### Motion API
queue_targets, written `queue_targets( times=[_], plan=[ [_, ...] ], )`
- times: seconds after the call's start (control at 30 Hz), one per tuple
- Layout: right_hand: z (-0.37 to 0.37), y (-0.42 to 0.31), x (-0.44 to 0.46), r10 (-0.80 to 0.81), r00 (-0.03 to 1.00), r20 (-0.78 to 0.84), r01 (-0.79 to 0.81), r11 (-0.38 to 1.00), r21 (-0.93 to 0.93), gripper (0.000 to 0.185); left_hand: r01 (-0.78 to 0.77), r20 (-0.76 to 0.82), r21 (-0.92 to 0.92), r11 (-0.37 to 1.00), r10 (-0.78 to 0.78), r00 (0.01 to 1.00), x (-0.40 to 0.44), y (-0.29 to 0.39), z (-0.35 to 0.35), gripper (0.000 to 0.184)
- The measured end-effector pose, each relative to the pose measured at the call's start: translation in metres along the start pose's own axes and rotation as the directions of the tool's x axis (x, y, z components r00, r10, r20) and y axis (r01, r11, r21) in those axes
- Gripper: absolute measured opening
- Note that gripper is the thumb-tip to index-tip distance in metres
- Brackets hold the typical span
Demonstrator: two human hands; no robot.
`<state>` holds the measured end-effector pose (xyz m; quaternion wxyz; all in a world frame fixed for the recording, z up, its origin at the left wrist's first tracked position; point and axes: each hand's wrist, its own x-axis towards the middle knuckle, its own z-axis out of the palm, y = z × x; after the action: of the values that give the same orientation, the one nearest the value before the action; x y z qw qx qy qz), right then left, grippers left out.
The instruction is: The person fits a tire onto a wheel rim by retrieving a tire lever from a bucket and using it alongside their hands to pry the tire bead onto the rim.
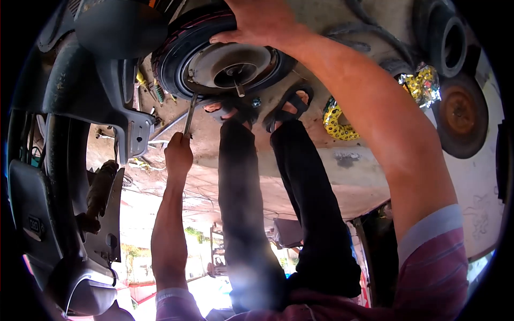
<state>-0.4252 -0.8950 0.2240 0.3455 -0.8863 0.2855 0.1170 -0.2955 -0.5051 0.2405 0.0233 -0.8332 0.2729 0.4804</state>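
A black scooter-type tyre [170,67] on a grey metal rim [211,67] is at the top of the head view, close to my feet. A short axle stub [239,88] sticks out of its hub. My left hand [179,154] is closed around a slim metal lever [190,117], whose far end meets the edge between tyre and rim. My right hand [262,22] grips the far side of the tyre, thumb on the sidewall; its other fingers run out of the frame.
A scooter's dark bodywork [69,80] fills the left side. Several hand tools [158,92] lie on the ground beside it. To the right are a loose tyre [454,45], a wheel with a rusty hub [460,115] and yellow patterned wrapping [340,123]. My sandalled feet [292,104] stand close to the wheel.
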Motion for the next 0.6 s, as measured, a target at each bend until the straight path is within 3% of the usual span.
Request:
queue_targets(
  times=[0.03,0.13,0.2,0.23,0.33,0.47,0.5,0.6],
  plan=[
    [-0.006,-0.001,-0.001,0.019,0.999,0.04,-0.019,1.0,0.006,0.08,0.08,0.001,-0.036,0.996,-0.08,0.997,-0.005,0.012,0.0,0.026],
    [0.003,0.002,-0.001,0.022,1.0,0.0,-0.022,0.999,0.024,0.082,0.096,0.016,-0.068,0.993,-0.095,0.995,-0.024,0.014,-0.012,0.026],
    [0.014,0.008,-0.001,-0.002,1.0,-0.03,0.001,1.0,-0.027,0.085,0.245,0.09,-0.079,0.966,-0.238,0.967,-0.088,0.005,-0.053,0.027],
    [0.018,0.009,0.0,-0.006,0.999,-0.052,0.003,0.999,-0.05,0.087,0.269,0.107,-0.009,0.963,-0.267,0.958,-0.132,-0.031,-0.068,0.028],
    [0.012,0.009,-0.002,-0.103,0.987,-0.125,0.098,0.994,-0.043,0.091,0.536,0.205,-0.117,0.836,-0.507,0.837,-0.229,-0.049,-0.113,0.032],
    [0.036,0.027,0.002,-0.382,0.784,-0.489,0.239,0.913,-0.33,0.092,0.428,0.128,-0.078,0.901,-0.416,0.9,-0.212,0.018,-0.091,0.032],
    [0.019,0.012,0.004,-0.038,0.998,-0.044,0.036,0.998,-0.049,0.09,0.357,0.072,-0.154,0.921,-0.35,0.934,-0.194,0.04,-0.072,0.029],
    [0.028,0.017,0.008,-0.103,0.985,-0.137,0.104,0.995,-0.004,0.086,0.212,0.217,-0.357,0.91,-0.14,0.966,-0.129,0.08,-0.029,0.025]
  ],
)
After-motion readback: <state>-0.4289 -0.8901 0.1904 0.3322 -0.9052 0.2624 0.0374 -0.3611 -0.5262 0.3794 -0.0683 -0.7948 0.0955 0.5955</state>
